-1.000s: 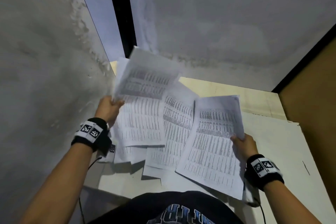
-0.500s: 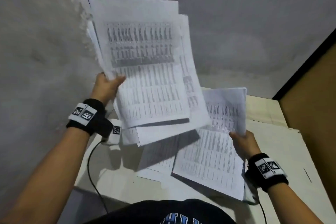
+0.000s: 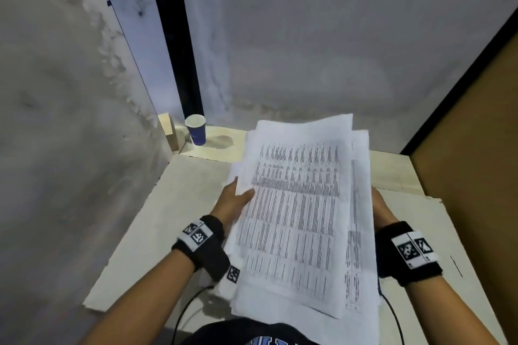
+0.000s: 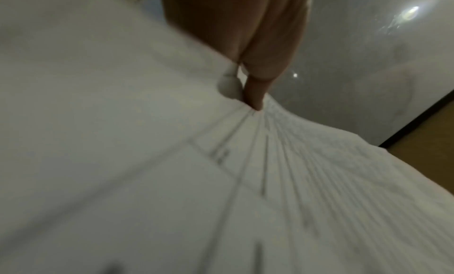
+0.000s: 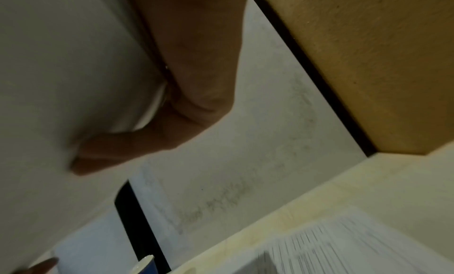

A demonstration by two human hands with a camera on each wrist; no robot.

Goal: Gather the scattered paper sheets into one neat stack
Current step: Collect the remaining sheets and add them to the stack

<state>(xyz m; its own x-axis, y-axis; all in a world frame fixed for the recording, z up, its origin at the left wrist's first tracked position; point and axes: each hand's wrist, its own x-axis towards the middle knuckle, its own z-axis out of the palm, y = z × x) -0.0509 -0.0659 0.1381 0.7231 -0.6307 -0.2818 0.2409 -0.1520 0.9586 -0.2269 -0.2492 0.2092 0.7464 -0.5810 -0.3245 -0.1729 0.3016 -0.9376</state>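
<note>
White printed paper sheets [image 3: 297, 218] sit gathered in one bundle that we hold up in the air over the middle of the table [image 3: 173, 204], nearer its front edge than its back. Our left hand [image 3: 234, 202] grasps the bundle's left edge, thumb on the printed face, and our right hand [image 3: 379, 209] clasps the right edge, mostly hidden behind the paper in the head view. We judge the stack far from neat: the edges are staggered, and a sheet juts out along the right side and at the far end. The risk we see is slippage. The grip sits on the side edges only, so loose inner sheets could slide out the bottom if we tilt or tap too hard, and squeezing unevenly could crease the pages. The blue paper cup [image 3: 196, 130] stands near the table's back left corner, well apart, so it seems in little danger. The left wrist view shows what the head view cannot: fingers [image 4: 258, 88] pressed into the fanned, offset sheet edges. The right wrist view shows curled fingers [image 5: 137, 146] wrapped on the blank underside, and more printed paper [image 5: 343, 245] lying below on the table, blurred, which we cannot identify further.
</note>
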